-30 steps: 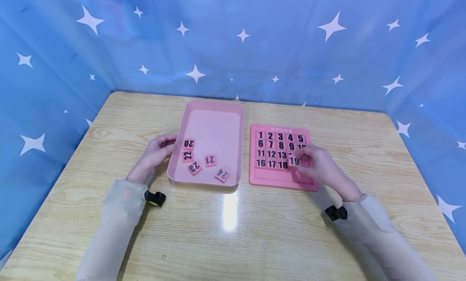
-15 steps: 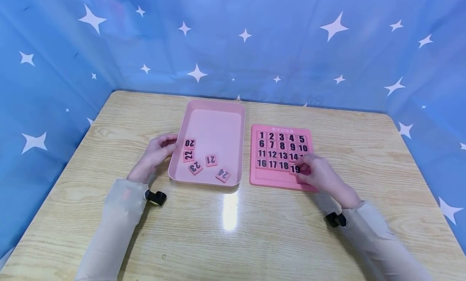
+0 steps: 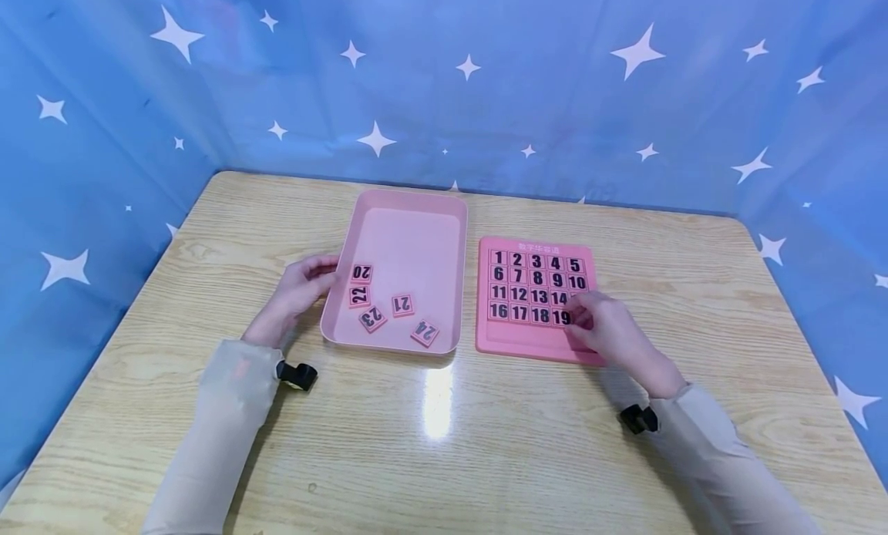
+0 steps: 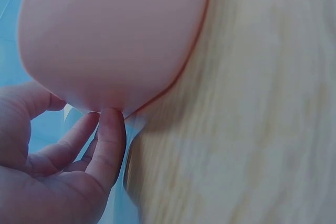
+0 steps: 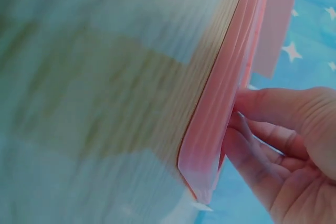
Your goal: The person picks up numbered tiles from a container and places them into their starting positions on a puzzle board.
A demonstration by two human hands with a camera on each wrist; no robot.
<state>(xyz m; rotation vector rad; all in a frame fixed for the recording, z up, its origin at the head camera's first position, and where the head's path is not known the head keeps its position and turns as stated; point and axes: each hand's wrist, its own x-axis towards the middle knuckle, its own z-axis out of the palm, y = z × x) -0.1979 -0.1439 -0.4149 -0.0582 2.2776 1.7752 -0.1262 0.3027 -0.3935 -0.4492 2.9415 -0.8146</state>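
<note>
A pink number-puzzle board holds numbered tiles in rows, with tile 19 lying beside tile 18. My right hand pinches tile 19 at its right side with curled fingers and thumb; the hand hides the right end of the lower rows. In the right wrist view, thumb and fingertips meet just over the board's edge. My left hand touches the left wall of a pale pink tray, fingers relaxed. The left wrist view shows its fingertips against the tray's outer wall.
Several loose tiles lie in the tray's near half: tile 20, tile 22, tile 23, tile 21 and tile 24. A wooden table carries everything. Behind it hangs a blue curtain with white stars.
My right hand has brought tile 19 down and toward the near side; it now sits in line with tiles 16 to 18. My left hand stays at the tray.
</note>
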